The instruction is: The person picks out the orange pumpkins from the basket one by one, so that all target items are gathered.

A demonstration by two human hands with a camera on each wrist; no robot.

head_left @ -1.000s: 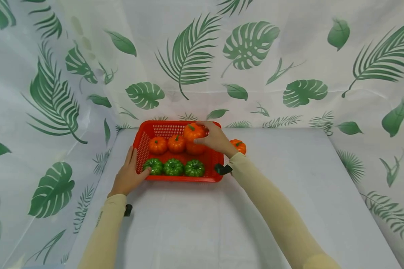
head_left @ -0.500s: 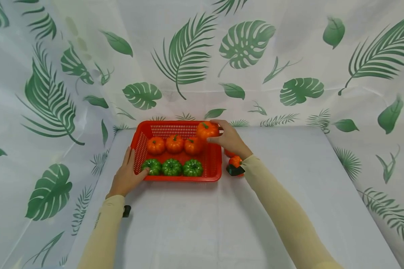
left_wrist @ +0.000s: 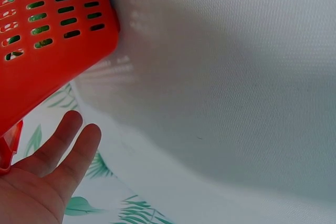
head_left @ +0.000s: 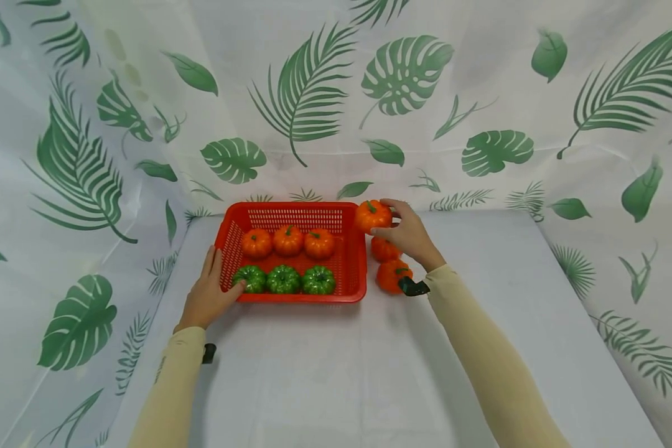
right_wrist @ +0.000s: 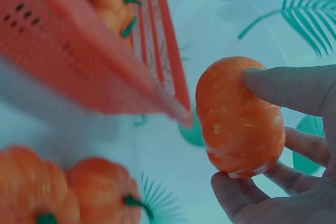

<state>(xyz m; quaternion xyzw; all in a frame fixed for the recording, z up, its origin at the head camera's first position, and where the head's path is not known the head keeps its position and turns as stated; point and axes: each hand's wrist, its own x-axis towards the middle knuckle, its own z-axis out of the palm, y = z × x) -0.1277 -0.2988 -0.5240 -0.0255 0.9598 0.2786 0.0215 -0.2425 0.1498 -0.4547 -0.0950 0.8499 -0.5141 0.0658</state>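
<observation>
In the head view, my right hand [head_left: 411, 235] holds a small orange pumpkin [head_left: 372, 216] in the air, by the back right corner of the red basket [head_left: 308, 297]. The right wrist view shows the thumb [right_wrist: 283, 85] on one side of this pumpkin [right_wrist: 239, 116] and fingers on the other. My left hand [head_left: 206, 300] lies against the basket's front left corner, thumb over the rim. Its fingers [left_wrist: 79, 153] look straight in the left wrist view. Inside the basket are a row of three orange pumpkins [head_left: 288, 241] and a row of three green pumpkins [head_left: 283, 280].
Two more orange pumpkins, a front one [head_left: 392, 275] and a back one [head_left: 385, 249], sit on the white table [head_left: 313, 373] just right of the basket. A leaf-patterned sheet [head_left: 325, 168] stands behind the table and along its sides.
My right hand has carried the orange pumpkin rightward, from above the basket to its right rim. The table pumpkins have come more into sight. The left hand has kept its place on the basket.
</observation>
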